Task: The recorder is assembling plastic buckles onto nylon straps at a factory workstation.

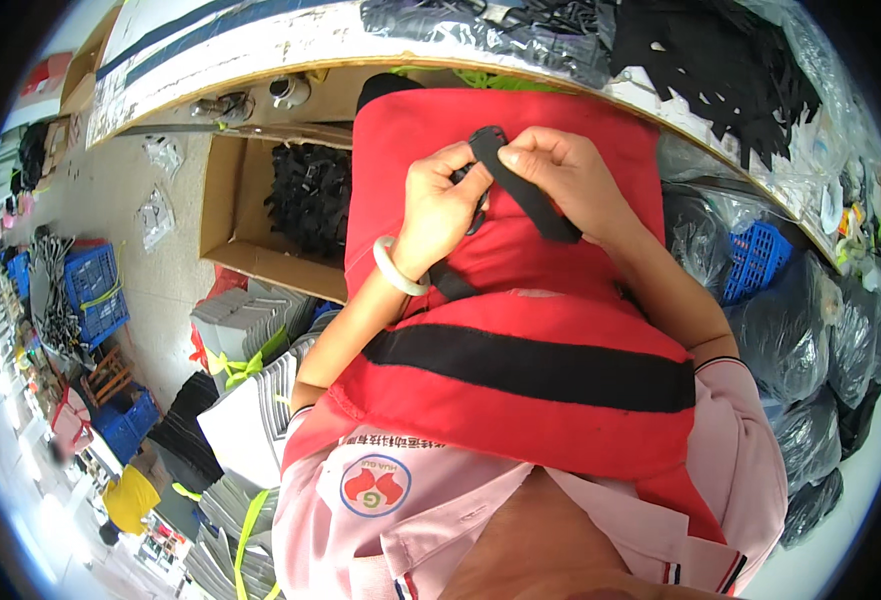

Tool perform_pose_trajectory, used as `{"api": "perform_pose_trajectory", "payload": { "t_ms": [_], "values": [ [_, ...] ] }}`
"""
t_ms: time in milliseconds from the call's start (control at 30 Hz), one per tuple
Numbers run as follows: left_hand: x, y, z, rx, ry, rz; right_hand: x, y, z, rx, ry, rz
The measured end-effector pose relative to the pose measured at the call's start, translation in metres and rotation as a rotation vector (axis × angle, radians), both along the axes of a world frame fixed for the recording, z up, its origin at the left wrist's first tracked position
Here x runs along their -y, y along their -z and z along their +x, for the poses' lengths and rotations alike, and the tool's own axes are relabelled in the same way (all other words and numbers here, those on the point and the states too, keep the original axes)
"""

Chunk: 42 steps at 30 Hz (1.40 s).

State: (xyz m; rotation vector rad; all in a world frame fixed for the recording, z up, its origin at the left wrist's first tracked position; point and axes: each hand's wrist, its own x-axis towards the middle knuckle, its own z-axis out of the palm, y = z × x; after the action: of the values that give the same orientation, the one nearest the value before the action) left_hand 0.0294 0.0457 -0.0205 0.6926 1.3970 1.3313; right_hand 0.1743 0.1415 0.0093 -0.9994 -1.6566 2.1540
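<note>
Pinching black strap (532, 200) — left fingers (448, 158), right fingers (542, 142) clamped | table edge (380, 56) well apart

The pale, wood-edged table (305, 40) spanned ten to three o'clock. On it lay dark blue strips (188, 40) toward eleven, dark pieces in clear plastic (550, 52) near one, and a black heap (725, 75) nearer two. Crumpled clear packaging (155, 217) lay on the floor (168, 275) between nine and ten.

Your fisheye looks steeply down from your head, left hand (440, 205) and right hand (568, 178) close below, table (290, 36) beyond.
</note>
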Motion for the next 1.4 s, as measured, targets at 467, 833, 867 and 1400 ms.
{"api": "perform_pose_trajectory", "payload": {
  "t_ms": [467, 833, 867, 1400],
  "values": [
    [0.004, 0.012, -0.014, -0.498, -0.045, 0.193, 0.010, 0.003, -0.008, -0.107, 0.120, -0.283],
    [0.008, 0.013, -0.011, -0.569, -0.017, 0.206, 0.012, 0.013, -0.010, -0.081, 0.168, -0.278],
    [0.008, 0.012, -0.012, -0.620, -0.024, 0.218, 0.013, 0.014, -0.011, -0.081, 0.167, -0.278],
    [0.011, 0.017, -0.010, -0.774, -0.046, 0.205, 0.020, 0.019, -0.015, -0.034, 0.226, -0.213]
  ]
}}
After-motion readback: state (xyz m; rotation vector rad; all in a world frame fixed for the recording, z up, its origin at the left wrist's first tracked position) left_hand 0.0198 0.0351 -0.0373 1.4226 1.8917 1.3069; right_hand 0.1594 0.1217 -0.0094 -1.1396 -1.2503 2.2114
